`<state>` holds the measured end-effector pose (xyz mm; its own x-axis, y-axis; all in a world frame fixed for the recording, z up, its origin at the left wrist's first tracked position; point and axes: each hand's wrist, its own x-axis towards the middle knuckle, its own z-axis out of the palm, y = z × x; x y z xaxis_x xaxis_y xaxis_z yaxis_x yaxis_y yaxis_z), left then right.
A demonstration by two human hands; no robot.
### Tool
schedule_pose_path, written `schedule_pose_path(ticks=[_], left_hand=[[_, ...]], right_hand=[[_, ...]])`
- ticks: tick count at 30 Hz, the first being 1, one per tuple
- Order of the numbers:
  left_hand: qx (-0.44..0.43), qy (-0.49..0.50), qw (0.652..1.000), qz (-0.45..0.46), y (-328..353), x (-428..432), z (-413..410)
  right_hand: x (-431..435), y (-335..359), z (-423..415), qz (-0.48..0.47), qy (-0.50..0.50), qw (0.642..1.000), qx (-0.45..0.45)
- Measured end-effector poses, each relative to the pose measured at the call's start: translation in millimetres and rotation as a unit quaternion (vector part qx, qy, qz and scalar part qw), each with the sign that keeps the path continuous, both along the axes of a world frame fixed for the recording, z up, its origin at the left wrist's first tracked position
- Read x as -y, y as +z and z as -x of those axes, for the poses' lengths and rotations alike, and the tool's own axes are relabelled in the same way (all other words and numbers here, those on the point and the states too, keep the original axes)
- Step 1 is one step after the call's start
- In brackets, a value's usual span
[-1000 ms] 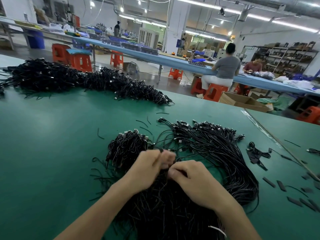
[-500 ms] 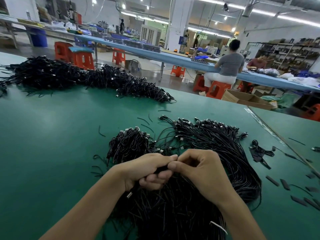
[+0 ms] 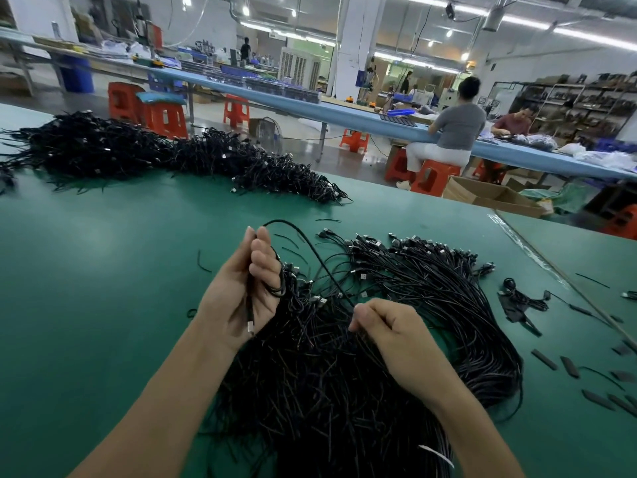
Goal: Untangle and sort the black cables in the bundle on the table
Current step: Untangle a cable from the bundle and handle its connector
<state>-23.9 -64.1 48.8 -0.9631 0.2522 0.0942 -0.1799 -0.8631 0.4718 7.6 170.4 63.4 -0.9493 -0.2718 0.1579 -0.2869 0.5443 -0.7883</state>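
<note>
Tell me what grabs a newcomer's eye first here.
A sprawling bundle of black cables fills the near side of the green table. Above it, the left hand and right hand hold one cable arched between them. A second black heap lies far left.

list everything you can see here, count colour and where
cable bundle: one, black, near centre of the table
held cable: one, black, looped between both hands
cable heap: one long pile, black, far left of the table
table: one, green
black strips: several, right side of the table
stools: several, orange, on the floor beyond
cardboard box: one, brown, past the far edge
seated workers: two, at the blue bench
left hand: raised, gripping the cable
right hand: pinching the cable
</note>
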Motion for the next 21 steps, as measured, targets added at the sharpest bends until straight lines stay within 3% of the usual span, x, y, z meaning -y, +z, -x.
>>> schedule_pose_path(ticks=[3,5,12,15,18,21], left_hand=[[0.030,-0.039,0.979,-0.198,11,-5,-14],[0.044,-0.064,0.965,-0.249,12,-6,-19],[0.003,-0.198,0.962,-0.191,22,-18,-33],[0.015,-0.121,0.972,-0.202,25,-27,-31],[0.009,0.060,0.998,-0.028,15,-38,-23],[-0.021,0.149,0.970,0.191,-1,-45,-22]], right_hand=[[6,-2,2,-0.082,-0.013,0.996,0.009],[8,-10,-1,-0.118,-0.025,0.992,0.023],[7,-26,1,-0.107,-0.095,0.990,0.022],[9,-27,-4,-0.126,-0.022,0.991,0.045],[8,-24,-17,-0.111,0.085,0.986,0.095],[2,-14,-25,-0.102,0.106,0.987,0.061]])
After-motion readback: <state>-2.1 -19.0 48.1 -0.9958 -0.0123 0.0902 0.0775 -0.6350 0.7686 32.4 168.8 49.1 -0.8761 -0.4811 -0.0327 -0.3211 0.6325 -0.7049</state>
